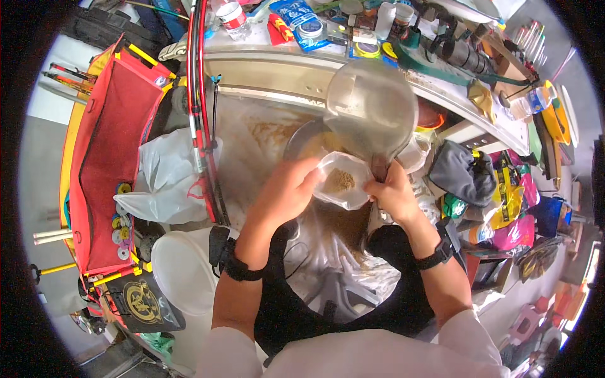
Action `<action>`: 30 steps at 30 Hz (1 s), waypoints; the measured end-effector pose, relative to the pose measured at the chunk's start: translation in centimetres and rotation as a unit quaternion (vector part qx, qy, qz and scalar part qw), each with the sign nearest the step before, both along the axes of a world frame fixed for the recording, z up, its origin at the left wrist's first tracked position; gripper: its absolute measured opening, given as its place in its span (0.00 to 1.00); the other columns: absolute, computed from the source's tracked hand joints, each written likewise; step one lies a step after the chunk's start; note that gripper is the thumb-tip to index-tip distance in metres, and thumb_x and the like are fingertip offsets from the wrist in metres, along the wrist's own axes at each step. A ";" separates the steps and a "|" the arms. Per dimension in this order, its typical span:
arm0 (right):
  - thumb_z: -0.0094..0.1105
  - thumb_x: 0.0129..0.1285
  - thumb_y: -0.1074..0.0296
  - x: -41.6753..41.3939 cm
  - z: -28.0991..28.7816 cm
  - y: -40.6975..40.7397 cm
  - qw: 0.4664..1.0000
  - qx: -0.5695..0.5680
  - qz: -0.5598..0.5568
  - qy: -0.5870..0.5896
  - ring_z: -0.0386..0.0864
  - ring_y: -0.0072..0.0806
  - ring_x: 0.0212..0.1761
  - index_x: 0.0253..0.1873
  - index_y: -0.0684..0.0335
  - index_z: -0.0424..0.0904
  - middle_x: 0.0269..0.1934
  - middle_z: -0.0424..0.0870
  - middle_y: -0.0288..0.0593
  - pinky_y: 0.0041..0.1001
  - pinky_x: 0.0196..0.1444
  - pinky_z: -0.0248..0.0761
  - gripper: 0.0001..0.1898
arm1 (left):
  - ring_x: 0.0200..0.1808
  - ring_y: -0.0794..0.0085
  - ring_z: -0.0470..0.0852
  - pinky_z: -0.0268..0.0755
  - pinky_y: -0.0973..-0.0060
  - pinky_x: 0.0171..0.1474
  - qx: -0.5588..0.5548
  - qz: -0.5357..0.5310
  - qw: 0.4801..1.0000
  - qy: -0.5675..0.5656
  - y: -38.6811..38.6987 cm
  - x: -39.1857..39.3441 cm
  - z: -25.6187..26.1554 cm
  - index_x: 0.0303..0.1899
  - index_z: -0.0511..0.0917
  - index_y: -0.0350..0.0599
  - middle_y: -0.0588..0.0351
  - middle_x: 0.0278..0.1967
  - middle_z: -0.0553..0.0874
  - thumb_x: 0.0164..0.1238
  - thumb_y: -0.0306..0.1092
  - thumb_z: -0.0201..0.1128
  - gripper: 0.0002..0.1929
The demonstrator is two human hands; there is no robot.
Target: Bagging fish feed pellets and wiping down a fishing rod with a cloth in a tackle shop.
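My left hand (294, 186) grips the left edge of a clear plastic bag (347, 201), whose mouth faces up and shows tan granules (341, 180) inside. My right hand (394, 193) pinches the bag's right edge and also holds the handle of a large translucent scoop (371, 106). The scoop's wide bowl is tilted beyond the bag, towards the bench. Partly hidden behind my left hand and the scoop is a round grey basin (302, 134). Brown powder (347, 222) lies on plastic sheeting below the bag.
A cluttered bench (264, 75) runs across the top. At left are a red open case (113, 160), red and black rods (201, 108), a white plastic bag (165, 175) and a white bucket (184, 271). Colourful packets (508, 203) and a grey cloth item (463, 172) crowd the right.
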State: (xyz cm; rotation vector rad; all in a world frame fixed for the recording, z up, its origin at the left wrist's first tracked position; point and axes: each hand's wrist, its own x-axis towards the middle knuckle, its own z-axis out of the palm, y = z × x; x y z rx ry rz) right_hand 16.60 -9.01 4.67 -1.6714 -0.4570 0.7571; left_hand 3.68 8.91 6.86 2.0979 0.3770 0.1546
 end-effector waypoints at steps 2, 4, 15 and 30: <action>0.56 0.45 0.85 -1.0 1.7 0.5 0.987 0.081 0.002 0.137 0.70 0.19 0.32 0.44 0.67 0.70 0.33 0.74 0.35 0.22 0.33 0.66 0.18 | 0.23 0.80 0.75 0.66 0.78 0.27 0.036 0.033 0.998 -0.046 0.0 -0.1 -0.7 0.35 0.75 0.38 0.57 0.22 0.78 0.70 0.34 0.52 0.10; 0.55 0.44 0.87 -0.8 0.8 -0.2 0.996 0.090 0.007 -0.012 0.67 0.18 0.31 0.44 0.66 0.70 0.32 0.71 0.33 0.20 0.32 0.64 0.18 | 0.21 0.77 0.75 0.66 0.77 0.26 -0.021 0.063 0.997 -0.028 0.5 -0.2 -1.4 0.35 0.75 0.38 0.56 0.21 0.78 0.70 0.34 0.52 0.09; 0.52 0.46 0.89 -1.5 0.8 0.1 0.991 0.102 -0.052 0.068 0.68 0.17 0.30 0.43 0.64 0.69 0.31 0.69 0.32 0.18 0.30 0.65 0.18 | 0.21 0.75 0.77 0.67 0.74 0.25 -0.002 0.056 0.998 0.007 -0.2 0.2 -2.4 0.37 0.76 0.38 0.55 0.20 0.77 0.67 0.32 0.53 0.08; 0.50 0.41 0.91 -1.1 1.8 -0.1 0.965 0.137 0.044 0.220 0.67 0.19 0.28 0.46 0.65 0.68 0.31 0.68 0.33 0.20 0.29 0.63 0.23 | 0.25 0.74 0.80 0.73 0.76 0.31 -0.170 -0.046 0.982 0.072 -1.5 0.8 -0.4 0.61 0.64 0.35 0.52 0.29 0.83 0.60 0.24 0.51 0.25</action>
